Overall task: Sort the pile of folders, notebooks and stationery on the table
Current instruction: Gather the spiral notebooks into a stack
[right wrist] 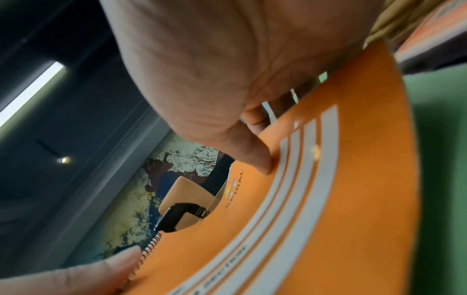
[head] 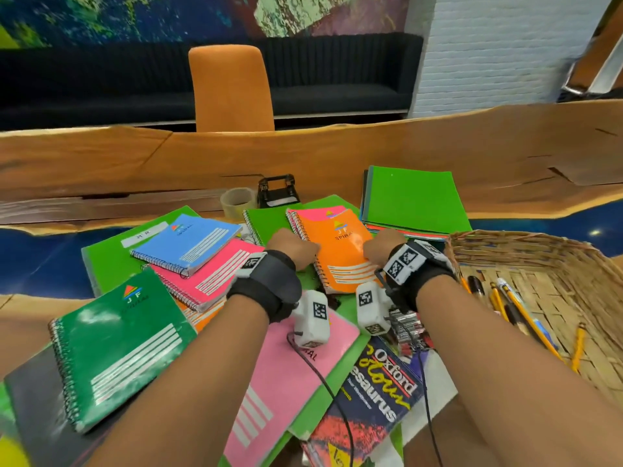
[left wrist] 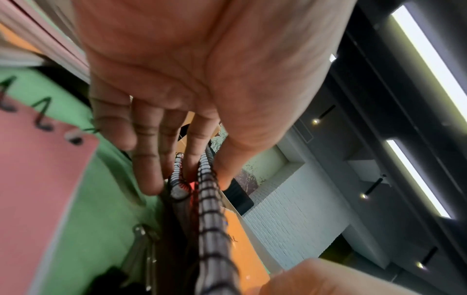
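Note:
An orange spiral notebook sits in the middle of the pile, on a pink spiral notebook and a green folder. My left hand grips its spiral edge, thumb on top and index finger between the two spirals. At the opposite edge, my right hand pinches the same notebook, thumb on the cover and fingers underneath. Around it lie a blue notebook, a hot-pink notebook, a dark green notebook and a pale pink notebook.
A stack of green folders lies at the back right. A wicker basket on the right holds pencils and pens. A tape roll and black hole punch stand behind the pile. A thesaurus and batteries lie near me.

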{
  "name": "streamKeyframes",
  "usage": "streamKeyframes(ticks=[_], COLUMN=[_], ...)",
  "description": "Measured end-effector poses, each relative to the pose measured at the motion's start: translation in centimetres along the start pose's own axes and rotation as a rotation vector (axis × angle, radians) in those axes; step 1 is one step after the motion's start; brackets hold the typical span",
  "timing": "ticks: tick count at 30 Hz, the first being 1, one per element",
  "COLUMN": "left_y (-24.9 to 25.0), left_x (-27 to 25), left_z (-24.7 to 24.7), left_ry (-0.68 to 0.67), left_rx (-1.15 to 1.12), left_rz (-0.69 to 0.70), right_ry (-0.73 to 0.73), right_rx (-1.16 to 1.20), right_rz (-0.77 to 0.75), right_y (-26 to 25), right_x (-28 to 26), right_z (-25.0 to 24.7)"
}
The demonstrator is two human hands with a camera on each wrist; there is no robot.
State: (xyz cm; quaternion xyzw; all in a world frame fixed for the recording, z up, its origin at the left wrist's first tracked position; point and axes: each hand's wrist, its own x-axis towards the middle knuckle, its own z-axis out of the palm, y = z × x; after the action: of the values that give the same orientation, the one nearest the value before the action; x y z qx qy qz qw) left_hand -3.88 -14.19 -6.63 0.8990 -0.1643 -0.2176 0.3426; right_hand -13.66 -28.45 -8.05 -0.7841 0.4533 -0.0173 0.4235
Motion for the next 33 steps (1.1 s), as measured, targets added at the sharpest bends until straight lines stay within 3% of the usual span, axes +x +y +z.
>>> streamKeyframes(ticks=[4,7,10,16,19,22,26,29,33], left_y=[0.4,0.7,1.3,2.1,1.0,-1.1,-4.1,-5.5,-5.7], left_x=[-0.2,-0.3,-0.5,-2.3,-4.4,-6.1,-7.6,-8.5,-8.7], left_z=[-0.3,-0.4,-1.3,-4.3,-4.9,-5.5,-6.2,-6.4,-7.2], left_ry=[-0.041,-0.039,0.001,0.053,-0.041,-0.196,-0.293,-0.353,-0.390], left_rx=[-0.143,-0.224,-0.471,-0.718,-0.846,-0.806,-0.753,-0.918,-1.100], left_rz=[-0.020,0.069,0.092,0.302,0.366,0.392,0.365,0.347,0.424], right_ry=[0.039,0.016,0.042,0.076,-0.138,-0.390,-0.399,-0.300,-0.422], right_rx=[0.035,0.054,0.156,0.593,0.770,0.889,0.925,0.825,0.994], right_rz=[0.004,-0.004,-0.038,-0.179,-0.187,-0.126,-0.111,-0.121,-0.156], right_y=[0.4,0.2,-0.6,-2.1,-1.6,-0.6,0.1,-0.2,-1.2], right_x=[0.6,0.4,-0.3,-2.8,-5.6,-8.7,-9.8,-10.7,-11.4], right_z=[-0.2,-0.5,-1.9,-5.0,-4.9,-3.8,-2.0,-0.5,0.0])
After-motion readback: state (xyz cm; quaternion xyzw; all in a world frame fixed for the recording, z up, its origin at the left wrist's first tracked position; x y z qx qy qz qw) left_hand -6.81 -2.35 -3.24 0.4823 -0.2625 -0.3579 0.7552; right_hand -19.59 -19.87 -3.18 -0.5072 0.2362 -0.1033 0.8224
